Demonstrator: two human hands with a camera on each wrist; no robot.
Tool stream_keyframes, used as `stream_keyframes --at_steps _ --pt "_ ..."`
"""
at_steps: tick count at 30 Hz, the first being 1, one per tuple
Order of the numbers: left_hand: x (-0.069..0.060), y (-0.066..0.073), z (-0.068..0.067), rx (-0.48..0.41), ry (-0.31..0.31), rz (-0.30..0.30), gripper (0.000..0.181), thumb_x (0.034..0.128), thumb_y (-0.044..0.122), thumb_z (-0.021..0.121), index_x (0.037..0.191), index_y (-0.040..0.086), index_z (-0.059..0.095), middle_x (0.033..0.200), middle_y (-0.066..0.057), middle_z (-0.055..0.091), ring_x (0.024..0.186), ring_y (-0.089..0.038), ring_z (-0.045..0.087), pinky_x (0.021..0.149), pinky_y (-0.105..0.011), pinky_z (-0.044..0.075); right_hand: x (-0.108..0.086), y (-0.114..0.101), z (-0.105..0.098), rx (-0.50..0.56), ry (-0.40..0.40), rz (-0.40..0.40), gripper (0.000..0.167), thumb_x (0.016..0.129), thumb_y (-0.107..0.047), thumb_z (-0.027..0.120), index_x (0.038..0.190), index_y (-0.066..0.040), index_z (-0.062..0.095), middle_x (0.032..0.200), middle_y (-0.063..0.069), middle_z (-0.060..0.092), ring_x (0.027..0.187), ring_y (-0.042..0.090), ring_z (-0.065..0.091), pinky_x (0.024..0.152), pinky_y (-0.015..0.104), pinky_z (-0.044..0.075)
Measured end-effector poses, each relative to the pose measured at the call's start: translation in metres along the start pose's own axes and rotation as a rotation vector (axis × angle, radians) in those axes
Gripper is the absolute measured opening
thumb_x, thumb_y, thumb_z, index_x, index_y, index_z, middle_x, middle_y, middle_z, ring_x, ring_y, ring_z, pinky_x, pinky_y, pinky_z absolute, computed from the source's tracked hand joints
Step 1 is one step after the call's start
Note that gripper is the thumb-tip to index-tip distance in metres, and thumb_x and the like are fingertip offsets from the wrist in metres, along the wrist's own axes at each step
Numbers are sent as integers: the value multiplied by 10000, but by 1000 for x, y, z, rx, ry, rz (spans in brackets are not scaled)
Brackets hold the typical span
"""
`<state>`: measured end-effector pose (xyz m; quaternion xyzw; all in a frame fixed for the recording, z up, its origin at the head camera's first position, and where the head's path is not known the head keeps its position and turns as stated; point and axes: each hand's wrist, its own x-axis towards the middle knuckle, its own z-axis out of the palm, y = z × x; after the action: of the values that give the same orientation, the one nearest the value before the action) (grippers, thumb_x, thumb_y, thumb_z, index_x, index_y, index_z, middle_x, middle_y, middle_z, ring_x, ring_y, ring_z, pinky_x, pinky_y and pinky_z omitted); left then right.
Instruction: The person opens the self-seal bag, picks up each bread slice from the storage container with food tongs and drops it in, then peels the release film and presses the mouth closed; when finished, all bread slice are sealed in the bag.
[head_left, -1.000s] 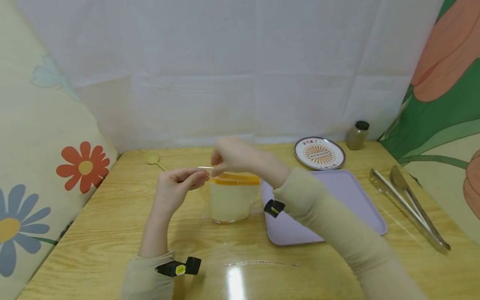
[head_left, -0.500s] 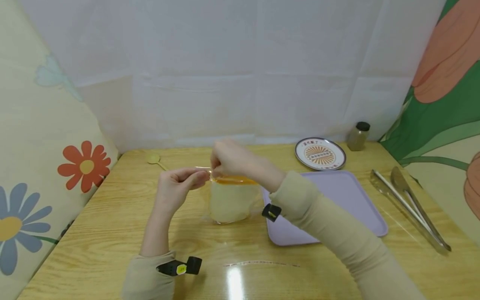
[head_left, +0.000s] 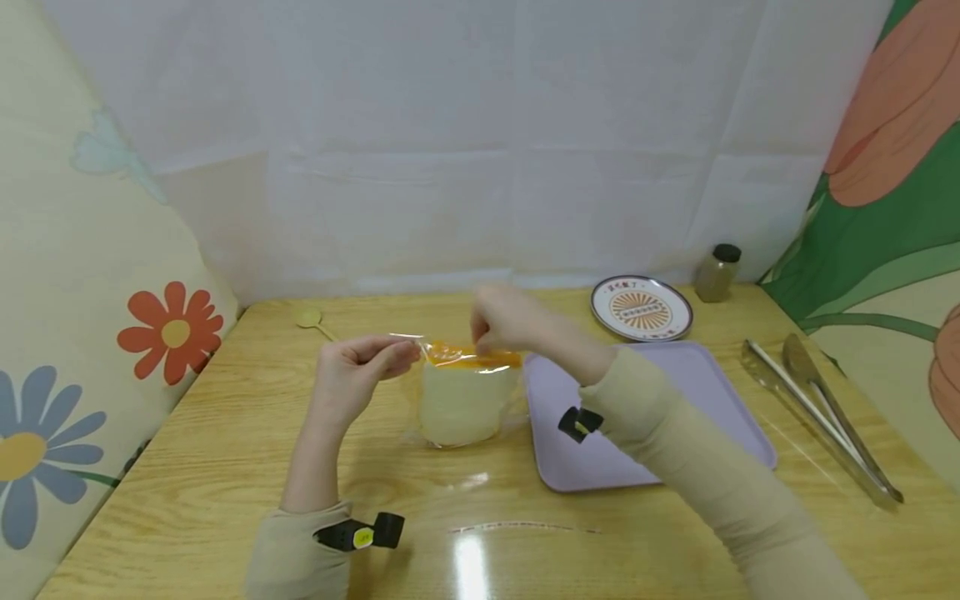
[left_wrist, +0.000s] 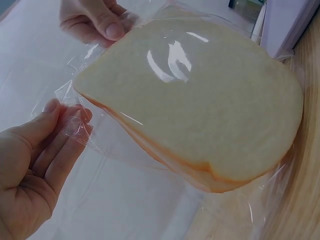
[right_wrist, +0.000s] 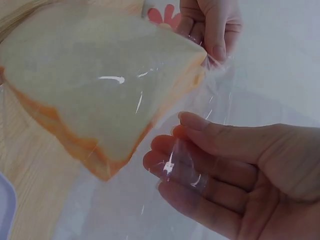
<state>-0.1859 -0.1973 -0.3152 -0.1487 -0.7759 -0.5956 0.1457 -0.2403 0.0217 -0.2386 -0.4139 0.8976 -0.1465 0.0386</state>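
Note:
Sliced white bread (head_left: 461, 404) with an orange-brown crust stands upright on the table inside a clear plastic bag (left_wrist: 102, 132). At the bag's upper left corner, my left hand (head_left: 356, 371) pinches the film between thumb and fingers. My right hand (head_left: 510, 321) is at the top edge, above the bread's right part; in the right wrist view its thumb and index finger pinch the film, and the other fingers lie behind it. The bag's mouth looks loose and crinkled between the two hands. Part of the top crust is hidden behind the right hand in the head view.
A lilac tray (head_left: 675, 392) lies right of the bread, partly under my right forearm. Behind it are a patterned plate (head_left: 641, 308) and a black-lidded jar (head_left: 717, 273). Metal tongs (head_left: 825, 417) lie far right, a gold spoon (head_left: 309, 318) back left. A thin strip (head_left: 525, 525) is in front.
My right hand has slid rightward along the bag's top edge, away from the left hand, which keeps its place and its pinch. More of the orange crust shows between them.

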Motion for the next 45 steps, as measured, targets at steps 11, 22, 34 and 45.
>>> stream_keyframes --at_steps 11,22,34,45 --pt "1 -4 -1 -10 1 -3 251 900 76 619 990 -155 655 797 207 699 751 -17 696 681 -225 587 -48 55 9 237 87 149 65 812 -40 677 798 -8 730 723 89 705 615 112 599 583 210 517" --pt "0 -1 -6 -39 8 -17 282 911 92 606 1027 -164 634 810 152 716 757 -49 706 683 -242 590 -59 72 49 954 297 235 201 916 -41 590 1026 123 627 922 212 710 763 150 705 773 402 592" --pt "0 -4 -9 -87 -51 -299 391 929 122 591 1150 -197 547 791 91 712 747 -58 701 718 -247 586 -52 68 59 1168 114 425 285 932 -34 555 1130 172 548 750 67 715 653 143 699 707 353 604" --pt "18 -31 -5 -11 -47 -500 361 939 117 573 1136 -183 534 706 84 625 642 1 619 660 -178 580 -25 78 84 1048 135 517 218 851 72 602 1049 154 563 751 98 690 593 103 646 734 369 602"
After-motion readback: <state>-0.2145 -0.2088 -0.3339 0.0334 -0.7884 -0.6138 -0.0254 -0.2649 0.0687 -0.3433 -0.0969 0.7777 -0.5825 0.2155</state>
